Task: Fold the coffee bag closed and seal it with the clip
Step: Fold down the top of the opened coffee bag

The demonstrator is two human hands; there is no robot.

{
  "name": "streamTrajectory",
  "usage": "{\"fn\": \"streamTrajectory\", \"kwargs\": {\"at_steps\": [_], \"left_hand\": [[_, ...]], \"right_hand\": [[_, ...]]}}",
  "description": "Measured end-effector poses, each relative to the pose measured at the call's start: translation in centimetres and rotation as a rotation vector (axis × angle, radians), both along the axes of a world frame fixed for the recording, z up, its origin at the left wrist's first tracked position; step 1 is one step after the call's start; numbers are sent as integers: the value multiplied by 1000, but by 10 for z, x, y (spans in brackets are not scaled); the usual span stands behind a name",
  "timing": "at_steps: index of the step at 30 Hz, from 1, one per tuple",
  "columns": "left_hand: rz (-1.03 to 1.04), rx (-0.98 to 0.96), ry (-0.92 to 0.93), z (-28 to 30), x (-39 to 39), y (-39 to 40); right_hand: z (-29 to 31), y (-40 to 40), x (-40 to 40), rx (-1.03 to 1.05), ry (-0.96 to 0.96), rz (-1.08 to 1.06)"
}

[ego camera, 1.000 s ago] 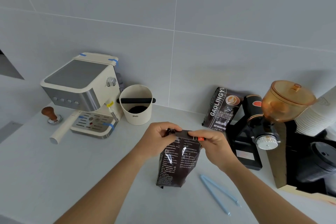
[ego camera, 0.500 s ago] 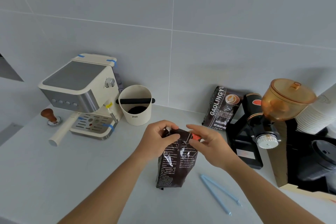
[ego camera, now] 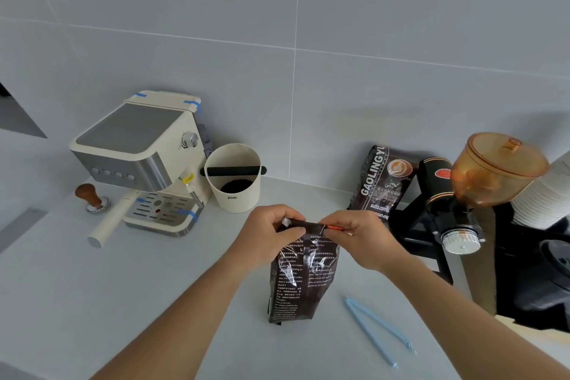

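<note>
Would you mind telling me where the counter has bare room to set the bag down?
Bare counter lies in front of the espresso machine, left of the coffee bag. A smaller patch sits between bag and blue clip. The right is crowded: grinder, second bag, cups.

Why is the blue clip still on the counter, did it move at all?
No. The blue clip lies open on the counter, same spot right of the coffee bag base, untouched. Both hands, left hand and right hand, pinch the bag's folded top.
</note>
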State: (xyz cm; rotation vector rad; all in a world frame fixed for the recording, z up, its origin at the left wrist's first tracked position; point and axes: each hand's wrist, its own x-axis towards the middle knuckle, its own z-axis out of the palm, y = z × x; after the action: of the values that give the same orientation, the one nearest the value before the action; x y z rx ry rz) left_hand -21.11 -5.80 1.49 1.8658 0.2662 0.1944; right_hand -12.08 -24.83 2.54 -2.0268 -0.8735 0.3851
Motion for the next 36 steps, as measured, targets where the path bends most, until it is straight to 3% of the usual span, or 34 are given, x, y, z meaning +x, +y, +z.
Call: {"fn": "streamTrajectory", "kwargs": {"at_steps": [10, 14, 21, 25, 30, 36], "left_hand": [[-77, 91, -25, -3, 5, 4], [-81, 101, -33, -8, 1, 3], [-72, -66, 16, -6, -6, 4], [-42, -90, 83, -7, -1, 6], [-43, -74, 87, -10, 0, 7], [-49, -57, 64, -16, 2, 3]], "right_hand": [[-13, -3, 7, 67, 166, -78], [-20, -1, 4, 90, 59, -101], [-37, 6, -12, 169, -382, -135], [-42, 7, -14, 126, -497, -84], [-38, -1, -10, 72, -408, 27], [-29, -15, -6, 8, -18, 2]]}}
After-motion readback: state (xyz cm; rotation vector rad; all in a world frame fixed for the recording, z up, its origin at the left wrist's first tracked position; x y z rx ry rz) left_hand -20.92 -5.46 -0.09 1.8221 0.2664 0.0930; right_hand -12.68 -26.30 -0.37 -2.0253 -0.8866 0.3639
